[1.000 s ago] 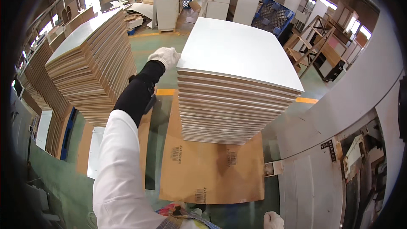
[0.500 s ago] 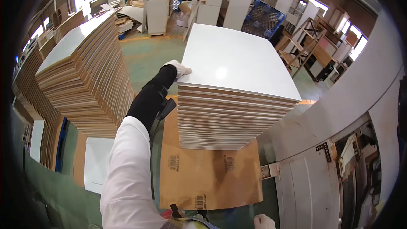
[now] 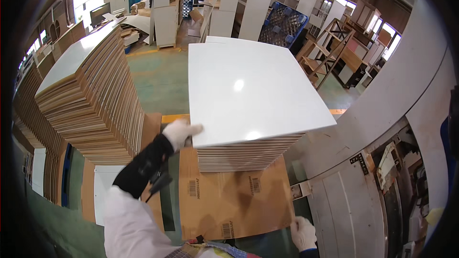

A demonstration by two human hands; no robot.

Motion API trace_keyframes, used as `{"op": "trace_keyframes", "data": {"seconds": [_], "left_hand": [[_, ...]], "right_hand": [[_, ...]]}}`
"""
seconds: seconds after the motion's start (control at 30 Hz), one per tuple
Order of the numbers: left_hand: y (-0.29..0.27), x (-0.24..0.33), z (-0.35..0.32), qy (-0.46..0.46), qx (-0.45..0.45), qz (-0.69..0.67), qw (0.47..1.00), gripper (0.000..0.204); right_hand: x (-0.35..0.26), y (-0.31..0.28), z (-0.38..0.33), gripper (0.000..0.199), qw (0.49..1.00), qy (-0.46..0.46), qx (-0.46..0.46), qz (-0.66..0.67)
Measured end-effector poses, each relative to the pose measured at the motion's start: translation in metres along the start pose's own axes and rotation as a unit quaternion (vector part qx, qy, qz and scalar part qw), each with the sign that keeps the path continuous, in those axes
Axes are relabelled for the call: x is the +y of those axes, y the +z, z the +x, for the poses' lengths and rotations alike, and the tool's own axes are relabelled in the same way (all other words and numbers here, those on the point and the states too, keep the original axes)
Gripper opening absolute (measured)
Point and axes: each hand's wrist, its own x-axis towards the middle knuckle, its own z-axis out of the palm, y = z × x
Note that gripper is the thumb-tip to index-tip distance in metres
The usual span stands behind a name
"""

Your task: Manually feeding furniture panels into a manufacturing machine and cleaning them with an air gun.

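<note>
My left hand (image 3: pixel 180 134), in a white glove, grips the near left corner of a glossy white panel (image 3: pixel 258 86), thumb on top and fingers hidden below. The panel lies out of line over a stack of similar panels (image 3: pixel 244 156), shifted toward me, and its near edge overhangs. A strip of another white panel shows behind its far edge. My right hand (image 3: pixel 303 234), also gloved, is low on the right by the corner of a brown cardboard sheet (image 3: pixel 234 200). Its fingers are loosely bent and hold nothing I can see.
Taller stacks of panels (image 3: pixel 95 95) stand on the left. A grey machine (image 3: pixel 344 200) with an open recess flanks me on the right. Farther off are white cabinets (image 3: pixel 165 24), a blue plastic pallet (image 3: pixel 283 23) and wooden frames (image 3: pixel 330 48).
The top panel has been drawn toward me over the stack, my left hand moving nearer with it. My right hand has come farther into view beside the cardboard.
</note>
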Motion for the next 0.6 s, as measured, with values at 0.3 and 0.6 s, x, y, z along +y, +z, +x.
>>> {"op": "trace_keyframes", "data": {"seconds": [0.3,0.6], "left_hand": [[-0.010,-0.058,-0.170,-0.111,-0.164,-0.270,0.942,0.042],[-0.001,0.010,-0.172,0.066,0.022,-0.231,0.970,0.039]], "right_hand": [[-0.126,-0.057,0.040,0.062,0.926,-0.261,0.274,-0.015],[-0.166,-0.080,0.075,0.058,0.820,-0.460,0.323,-0.109]]}}
